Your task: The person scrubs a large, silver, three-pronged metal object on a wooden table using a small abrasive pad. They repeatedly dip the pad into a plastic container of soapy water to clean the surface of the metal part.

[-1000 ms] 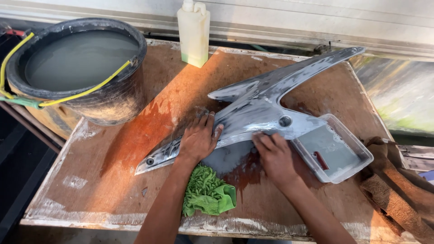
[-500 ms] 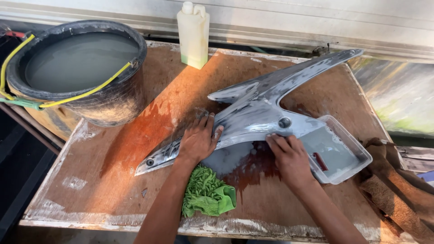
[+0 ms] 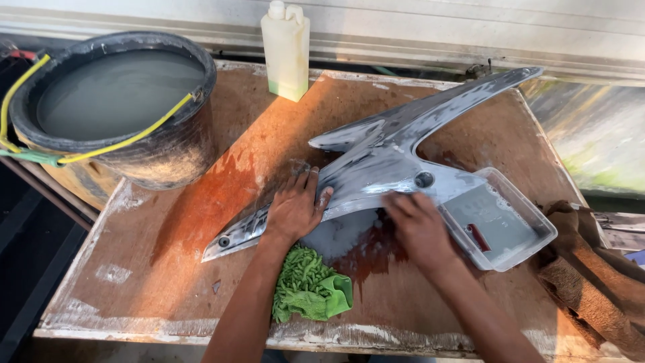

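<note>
Hands first: my left hand [image 3: 294, 208] lies flat, palm down, on the lower tail of a long grey plastic body panel [image 3: 376, 161], fingers spread and pressing rather than closed round anything. My right hand [image 3: 420, 228] sits near the centre of the frame, on the panel's lower edge; its fingers are blurred and I cannot tell whether they pinch something or simply rub the surface. So the left grip is open and flat, the right grip unclear.

That panel runs diagonally across the wet wooden table [image 3: 168, 269], from the lower left of centre up to the upper right corner, its thin tip reaching past the table's far edge. A green cloth [image 3: 310, 288] lies crumpled just below my left hand, near the table's front edge. A shallow grey tray [image 3: 500, 228] sits at the right, partly under the panel. A black bucket [image 3: 114, 114] of murky water fills the upper left, and a pale plastic bottle [image 3: 285, 50] stands at top centre. Brown rags [image 3: 591, 275] lie at the right edge.
</note>
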